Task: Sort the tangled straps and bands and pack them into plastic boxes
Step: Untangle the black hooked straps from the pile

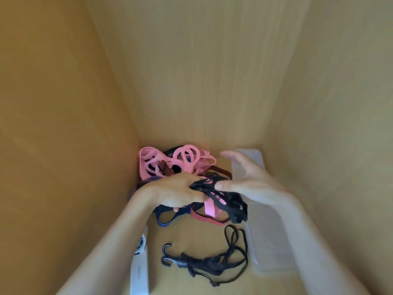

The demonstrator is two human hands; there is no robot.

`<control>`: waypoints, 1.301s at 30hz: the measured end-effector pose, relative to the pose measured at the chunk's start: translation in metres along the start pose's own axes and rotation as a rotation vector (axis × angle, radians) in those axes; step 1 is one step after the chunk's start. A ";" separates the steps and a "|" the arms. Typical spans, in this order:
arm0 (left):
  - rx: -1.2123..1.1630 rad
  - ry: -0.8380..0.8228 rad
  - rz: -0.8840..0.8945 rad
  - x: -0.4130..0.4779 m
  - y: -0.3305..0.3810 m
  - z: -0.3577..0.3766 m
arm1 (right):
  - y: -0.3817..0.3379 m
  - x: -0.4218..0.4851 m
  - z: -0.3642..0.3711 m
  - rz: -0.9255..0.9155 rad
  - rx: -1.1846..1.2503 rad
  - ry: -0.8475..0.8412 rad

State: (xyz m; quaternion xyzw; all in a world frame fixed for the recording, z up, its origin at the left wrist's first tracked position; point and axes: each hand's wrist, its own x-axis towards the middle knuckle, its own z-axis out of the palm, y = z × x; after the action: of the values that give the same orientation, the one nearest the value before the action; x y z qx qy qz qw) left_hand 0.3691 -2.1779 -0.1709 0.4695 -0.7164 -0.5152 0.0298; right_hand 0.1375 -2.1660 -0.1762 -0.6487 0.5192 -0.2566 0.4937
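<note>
A tangle of pink bands [170, 161] lies in the far left corner of a wooden compartment. My left hand [176, 191] grips a bunch of black straps [225, 199] with a pink band [209, 208] hanging from it. My right hand [248, 177] hovers beside the bunch, fingers spread, its thumb touching the black straps. Under the hands lie a navy band [168, 220] and a red striped band [204, 218]. A separate bundle of black cords [212, 260] lies nearer to me. One clear plastic box [265, 248] stands along the right wall, another [251, 158] behind it.
Wooden walls [63, 124] close in on the left, the back and the right. A white strip with a printed round tag [139, 267] lies at the near left on the floor, beside my left forearm.
</note>
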 end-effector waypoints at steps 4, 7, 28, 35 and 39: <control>0.074 -0.035 -0.003 0.000 -0.005 0.011 | 0.013 0.000 0.046 -0.004 -0.186 -0.101; 0.085 0.013 -0.061 -0.006 -0.027 0.018 | 0.039 -0.004 0.057 -0.028 -0.238 -0.017; 0.570 0.391 -0.037 -0.036 -0.132 0.112 | 0.103 -0.042 0.101 -0.044 -0.698 -0.140; 0.472 0.339 -0.132 -0.042 -0.147 0.124 | 0.105 -0.052 0.117 0.028 -0.719 -0.196; 0.401 0.275 -0.151 -0.051 -0.146 0.134 | 0.107 -0.058 0.119 0.029 -0.808 -0.260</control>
State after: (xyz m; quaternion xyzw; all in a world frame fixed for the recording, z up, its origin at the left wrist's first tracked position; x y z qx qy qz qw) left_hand 0.4203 -2.0508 -0.3230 0.5837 -0.7564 -0.2952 -0.0052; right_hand 0.1738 -2.0650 -0.3084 -0.8096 0.5206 0.0588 0.2647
